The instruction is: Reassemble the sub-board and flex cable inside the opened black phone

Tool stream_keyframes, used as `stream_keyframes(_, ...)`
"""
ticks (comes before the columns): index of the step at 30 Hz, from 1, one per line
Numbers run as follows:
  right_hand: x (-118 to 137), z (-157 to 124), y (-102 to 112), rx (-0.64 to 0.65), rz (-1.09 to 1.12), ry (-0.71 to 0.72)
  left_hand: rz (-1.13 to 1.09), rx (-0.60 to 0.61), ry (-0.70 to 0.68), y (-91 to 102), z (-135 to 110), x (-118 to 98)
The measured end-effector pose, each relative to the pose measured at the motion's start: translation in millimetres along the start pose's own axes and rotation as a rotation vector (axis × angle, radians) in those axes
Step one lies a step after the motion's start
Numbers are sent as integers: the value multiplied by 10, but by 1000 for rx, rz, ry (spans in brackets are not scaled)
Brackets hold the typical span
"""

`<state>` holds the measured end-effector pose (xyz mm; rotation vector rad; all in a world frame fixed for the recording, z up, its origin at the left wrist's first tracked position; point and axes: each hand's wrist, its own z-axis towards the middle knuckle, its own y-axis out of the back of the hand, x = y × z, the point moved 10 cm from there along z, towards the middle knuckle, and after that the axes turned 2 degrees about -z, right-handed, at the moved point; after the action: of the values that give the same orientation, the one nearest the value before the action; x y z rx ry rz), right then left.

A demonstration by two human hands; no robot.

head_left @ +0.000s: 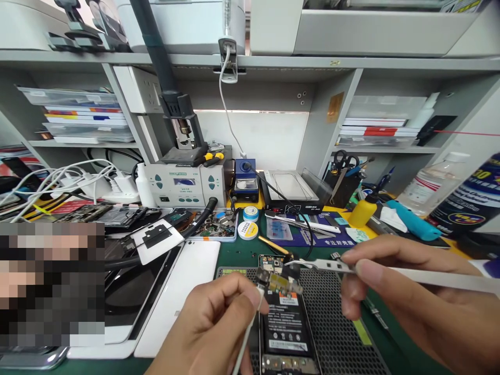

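An opened phone (284, 323) with its black battery exposed lies on a dark mesh pad (332, 312) on the green mat. My left hand (211, 328) is closed in a pinch on a thin white tool (250, 325), and a small gold component (279, 283) sits at its fingertips above the phone's top. My right hand (406, 297) grips metal tweezers (324, 265) whose tips reach left to a small dark part over the phone's upper edge.
A white phone back (179, 297) and a tablet (133, 291) lie left. Behind stand a rework station (183, 185), a soldering stand (245, 179), a heating plate (291, 187), round tins (248, 229), a yellow bottle (362, 211) and bottles at right (464, 198). A blurred patch covers the left.
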<state>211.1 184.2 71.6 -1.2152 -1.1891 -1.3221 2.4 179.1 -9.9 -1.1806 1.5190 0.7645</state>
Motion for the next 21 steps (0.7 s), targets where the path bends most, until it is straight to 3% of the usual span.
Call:
stream_keyframes(5, -67, -23, -186, 198, 37, -184, 107, -25, -112, 10, 9, -56)
stream_keyframes(11, -36, -15, -74, 163, -111, -54, 226, -88, -240, 18, -57, -309)
stream_keyframes(17, -141, -68, -237, 314, -13, -176, 382, -33, -186, 10, -37, -240)
stream_keyframes(21, -131, -75, -225, 305, -169, -124, 346, -13, -154, 17, -17, -182)
